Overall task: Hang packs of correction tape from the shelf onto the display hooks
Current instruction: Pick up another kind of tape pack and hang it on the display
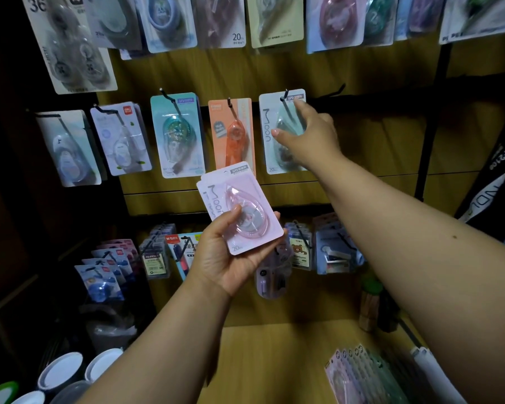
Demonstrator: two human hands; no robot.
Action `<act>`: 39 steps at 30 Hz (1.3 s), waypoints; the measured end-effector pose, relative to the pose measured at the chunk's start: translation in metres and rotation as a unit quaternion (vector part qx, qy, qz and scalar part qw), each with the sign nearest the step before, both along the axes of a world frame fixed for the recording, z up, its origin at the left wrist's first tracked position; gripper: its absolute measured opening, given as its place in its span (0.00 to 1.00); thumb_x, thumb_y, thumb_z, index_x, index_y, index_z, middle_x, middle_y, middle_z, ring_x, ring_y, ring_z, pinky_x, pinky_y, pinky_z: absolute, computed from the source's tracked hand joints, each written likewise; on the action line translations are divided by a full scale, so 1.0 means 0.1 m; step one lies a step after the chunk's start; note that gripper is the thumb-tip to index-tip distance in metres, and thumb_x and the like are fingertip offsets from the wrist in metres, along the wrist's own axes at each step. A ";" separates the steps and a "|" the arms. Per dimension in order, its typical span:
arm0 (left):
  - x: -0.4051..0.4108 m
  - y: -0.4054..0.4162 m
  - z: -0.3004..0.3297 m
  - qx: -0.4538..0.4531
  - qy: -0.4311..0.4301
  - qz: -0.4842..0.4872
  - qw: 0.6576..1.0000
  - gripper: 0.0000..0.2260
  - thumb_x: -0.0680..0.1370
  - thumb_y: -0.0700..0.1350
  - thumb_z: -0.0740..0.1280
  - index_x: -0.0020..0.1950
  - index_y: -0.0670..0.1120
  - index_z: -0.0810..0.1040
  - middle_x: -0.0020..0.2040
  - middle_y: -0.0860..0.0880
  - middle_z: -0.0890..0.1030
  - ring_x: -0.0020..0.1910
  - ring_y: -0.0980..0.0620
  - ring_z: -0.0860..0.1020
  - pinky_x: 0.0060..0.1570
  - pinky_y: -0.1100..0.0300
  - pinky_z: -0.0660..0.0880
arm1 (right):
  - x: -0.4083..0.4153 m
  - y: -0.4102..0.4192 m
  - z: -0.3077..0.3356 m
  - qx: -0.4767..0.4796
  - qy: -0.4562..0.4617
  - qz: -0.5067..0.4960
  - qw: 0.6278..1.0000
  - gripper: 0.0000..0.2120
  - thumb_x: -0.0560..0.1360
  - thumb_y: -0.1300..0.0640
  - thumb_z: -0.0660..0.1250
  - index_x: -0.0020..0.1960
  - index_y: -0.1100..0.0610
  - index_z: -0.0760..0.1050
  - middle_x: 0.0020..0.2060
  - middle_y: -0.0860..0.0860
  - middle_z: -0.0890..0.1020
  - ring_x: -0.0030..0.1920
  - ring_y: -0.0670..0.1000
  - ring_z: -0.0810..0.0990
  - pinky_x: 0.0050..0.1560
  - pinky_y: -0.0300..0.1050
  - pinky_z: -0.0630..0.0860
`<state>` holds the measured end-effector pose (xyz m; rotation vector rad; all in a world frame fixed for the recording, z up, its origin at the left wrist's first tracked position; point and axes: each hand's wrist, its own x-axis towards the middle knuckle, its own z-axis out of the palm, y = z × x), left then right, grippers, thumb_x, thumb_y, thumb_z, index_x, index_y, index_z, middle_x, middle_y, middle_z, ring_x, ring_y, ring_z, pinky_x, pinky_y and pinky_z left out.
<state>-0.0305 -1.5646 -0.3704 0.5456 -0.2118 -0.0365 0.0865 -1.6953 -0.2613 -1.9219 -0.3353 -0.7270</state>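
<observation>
My left hand [231, 255] holds a small stack of pink correction tape packs [239, 208] upright in front of the display, thumb across the top pack's blister. My right hand [306, 132] reaches up to a pale green correction tape pack [270, 135] that hangs on a black display hook [285, 96]; thumb and fingers grip the pack's blister. An empty black hook [333, 91] sticks out just right of it. Several more packs [359, 374] lie stacked on the wooden shelf [274, 360] at the lower right.
An orange pack [231, 132], a teal pack [175, 135] and other packs hang to the left. A row of packs hangs above, smaller stationery below. White-lidded jars [79, 371] stand at the lower left. A black frame post [432, 123] rises at the right.
</observation>
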 end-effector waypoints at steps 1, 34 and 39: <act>-0.01 0.00 0.00 -0.001 0.003 0.004 1.000 0.16 0.69 0.40 0.68 0.56 0.45 0.78 0.48 0.37 0.84 0.52 0.35 0.82 0.53 0.31 0.73 | -0.06 -0.01 -0.04 -0.015 -0.023 -0.021 0.999 0.33 0.73 0.47 0.70 0.74 0.46 0.60 0.66 0.52 0.65 0.68 0.52 0.65 0.66 0.44 0.67; -0.08 -0.09 0.12 0.269 0.075 0.182 0.943 0.09 0.77 0.52 0.68 0.52 0.49 0.79 0.39 0.51 0.84 0.32 0.54 0.82 0.23 0.64 0.65 | -0.56 -0.21 -0.20 0.187 -0.029 0.144 0.971 0.21 0.75 0.63 0.68 0.67 0.53 0.70 0.62 0.48 0.75 0.64 0.50 0.74 0.62 0.53 0.76; -0.11 -0.11 0.10 0.281 0.067 0.187 0.939 0.08 0.77 0.52 0.68 0.51 0.49 0.78 0.37 0.51 0.85 0.31 0.54 0.81 0.23 0.64 0.65 | -0.50 -0.15 -0.13 0.175 -0.018 0.140 0.974 0.21 0.76 0.61 0.68 0.68 0.56 0.71 0.64 0.50 0.75 0.60 0.45 0.73 0.62 0.48 0.76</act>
